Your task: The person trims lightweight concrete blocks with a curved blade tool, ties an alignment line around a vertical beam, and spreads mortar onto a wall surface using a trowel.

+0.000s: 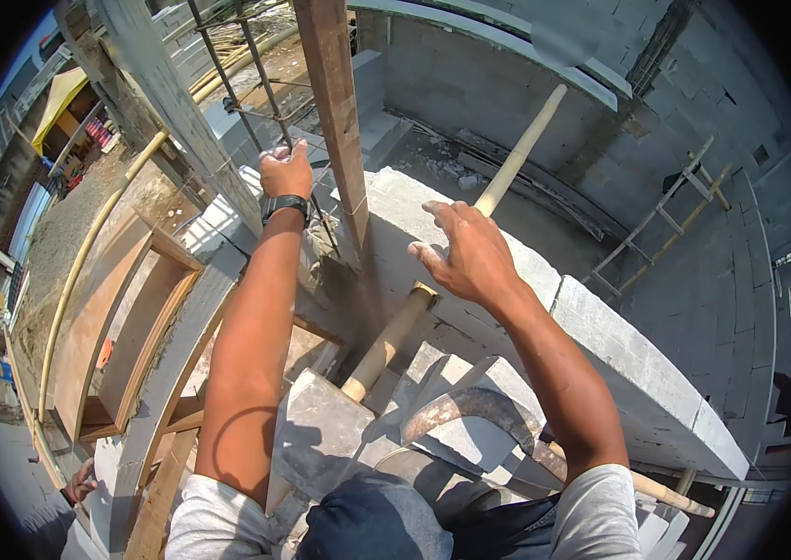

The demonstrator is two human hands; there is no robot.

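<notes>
My left hand (285, 175), with a dark watch on its wrist, reaches forward beside the upright steel rebar (269, 89). Its whitened fingers are curled; what they close on, if anything, I cannot make out. My right hand (472, 250) is over the top of the pale block wall (526, 266), thumb and forefinger apart, holding nothing that I see. A wooden post (332, 112) stands upright between my hands. Under my right hand, a bamboo pole (388, 347) meets the wall's near face.
Loose cut blocks (325, 425) lie close below me. An arched wooden frame (148, 327) is on the left, with another person's hand (81, 481) at lower left. A bamboo pole (526, 145) slants beyond the wall. A ladder (662, 219) leans at right.
</notes>
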